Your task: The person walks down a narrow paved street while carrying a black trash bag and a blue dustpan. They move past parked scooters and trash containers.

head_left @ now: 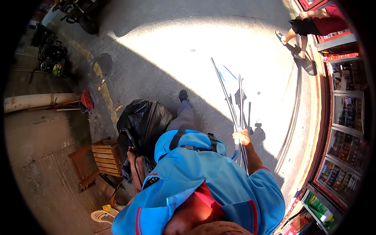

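Observation:
A large, full black plastic garbage bag (141,123) hangs at my left side, beside my leg. My left hand (133,156) is closed on the bag's gathered upper part; its fingers are partly hidden. On the other side, my right hand (242,137) is wrapped round a bundle of long thin poles (226,90). They look silvery and dark, with a blue strip among them, and their far ends spread slightly apart. The near ends run back under my right arm.
Wooden chairs (106,158) stand by the left wall, near a pale pipe (39,102) and a red dustpan (87,100). Parked motorbikes (53,53) are at the far left. Glass-fronted shop shelves (346,111) line the right; a person (313,25) sits at the far right.

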A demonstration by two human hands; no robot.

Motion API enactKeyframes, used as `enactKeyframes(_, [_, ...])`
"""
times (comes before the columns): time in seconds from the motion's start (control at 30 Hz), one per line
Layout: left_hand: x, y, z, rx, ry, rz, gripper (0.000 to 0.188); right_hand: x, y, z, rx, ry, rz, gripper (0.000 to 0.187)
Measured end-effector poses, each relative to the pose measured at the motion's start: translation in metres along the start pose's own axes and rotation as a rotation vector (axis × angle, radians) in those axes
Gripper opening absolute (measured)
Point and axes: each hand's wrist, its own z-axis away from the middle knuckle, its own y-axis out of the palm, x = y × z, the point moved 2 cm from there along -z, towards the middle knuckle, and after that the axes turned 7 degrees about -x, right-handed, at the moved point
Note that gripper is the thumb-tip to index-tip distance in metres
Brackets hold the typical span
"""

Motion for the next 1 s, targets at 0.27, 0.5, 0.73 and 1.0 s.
enactKeyframes(0.27, [-0.032, 0.050, -0.068, 0.263, 0.889, -0.992, 0.022, 0.106, 0.008, -0.084, -0.093, 0.165, 0.101, 0.018])
enactKeyframes(0.5, [-0.048, 0.248, 0.004, 0.184, 0.120, -0.229, 0.025, 0.184, 0.014, -0.189, -0.144, 0.174, 0.090, 0.020])
enactKeyframes(0.73, [-0.081, 0.354, -0.151, 0.072, 0.240, -0.403, 0.030, 0.286, -0.016, -0.329, -0.213, 0.151, 0.150, 0.025])
enactKeyframes(1.0, [-0.106, 0.578, -0.061, 0.061, 0.406, -0.517, 0.028, 0.464, -0.062, -0.453, -0.069, 0.221, 0.004, 0.015])
